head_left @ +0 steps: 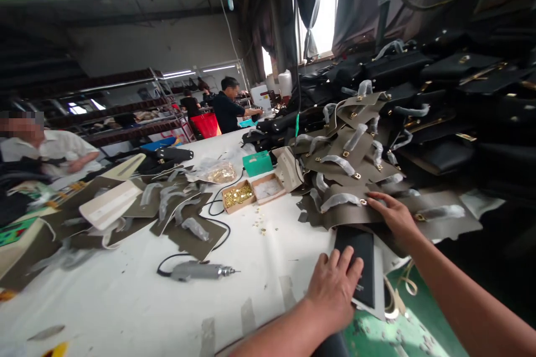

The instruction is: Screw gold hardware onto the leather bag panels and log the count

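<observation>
On the left of the desk [138, 301], brown leather pieces [180, 237] lie heaped; before them an electric screwdriver [196, 271] lies lengthwise across, tip to the right. Farther back, a small box [238, 196] holds gold fittings. Next comes a dark panel [363, 268] with a pale border, its long axis running away from the person, far end leaning slightly left and under a brown flap [347, 217]. The left hand [335, 287] rests on its left side, fingers slightly spread and bent; the thumb is hidden, so I cannot tell if it grips. The panel lies beneath these fingers. The flap runs crosswise, its plastic-wrapped handle [341, 199] likewise. The right hand [393, 217] reaches in from the right, fingers nearly together, fingertips at the handle's ring [363, 202]; whether they pinch it is unclear.
</observation>
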Demonstrator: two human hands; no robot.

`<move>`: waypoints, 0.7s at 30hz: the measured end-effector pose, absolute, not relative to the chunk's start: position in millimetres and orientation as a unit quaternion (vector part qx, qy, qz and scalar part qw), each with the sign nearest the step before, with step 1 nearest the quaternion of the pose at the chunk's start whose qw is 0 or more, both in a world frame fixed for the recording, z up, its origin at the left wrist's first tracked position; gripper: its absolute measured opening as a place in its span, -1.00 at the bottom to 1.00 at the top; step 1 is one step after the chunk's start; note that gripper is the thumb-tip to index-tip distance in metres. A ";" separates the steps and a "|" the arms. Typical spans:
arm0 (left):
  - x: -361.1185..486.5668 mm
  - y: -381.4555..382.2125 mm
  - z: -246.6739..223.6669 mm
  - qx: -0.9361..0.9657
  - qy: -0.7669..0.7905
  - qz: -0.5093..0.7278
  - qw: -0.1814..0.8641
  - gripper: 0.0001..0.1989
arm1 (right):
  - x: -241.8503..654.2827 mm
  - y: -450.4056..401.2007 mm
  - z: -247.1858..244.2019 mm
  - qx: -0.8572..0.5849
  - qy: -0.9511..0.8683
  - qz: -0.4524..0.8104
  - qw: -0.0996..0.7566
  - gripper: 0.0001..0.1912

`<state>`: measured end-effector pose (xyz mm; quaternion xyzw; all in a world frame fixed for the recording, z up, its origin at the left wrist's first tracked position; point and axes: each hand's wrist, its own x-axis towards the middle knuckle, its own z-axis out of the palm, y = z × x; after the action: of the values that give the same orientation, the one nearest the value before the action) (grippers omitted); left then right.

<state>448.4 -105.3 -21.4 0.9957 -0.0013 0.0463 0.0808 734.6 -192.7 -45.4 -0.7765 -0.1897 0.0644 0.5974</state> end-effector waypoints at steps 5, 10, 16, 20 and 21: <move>442.7 -103.2 -33.4 0.990 0.010 0.078 0.119 -0.32 | 718.7 -201.2 -39.3 -0.822 -0.215 -0.051 0.524 -0.24; 420.2 -88.6 -48.6 0.990 0.024 0.083 0.111 -0.23 | 739.3 -255.3 -54.7 -0.893 0.036 -0.086 0.439 0.01; 412.0 -85.6 -53.5 0.992 0.020 0.091 0.080 -0.12 | 759.8 -282.3 -72.6 -0.902 0.049 0.015 0.428 0.15; 414.0 -93.0 -51.9 0.991 0.039 0.094 0.085 -0.16 | 728.2 -284.4 -67.4 -0.900 0.015 -0.082 0.428 -0.10; 414.8 -95.0 -50.8 0.991 0.041 0.092 0.085 -0.16 | 715.6 -283.6 -68.1 -0.897 -0.015 -0.092 0.432 -0.17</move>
<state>414.8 -95.0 -50.8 0.9913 0.0409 0.0921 0.0847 715.6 -283.6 -68.1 -0.8969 -0.0147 -0.0916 0.4324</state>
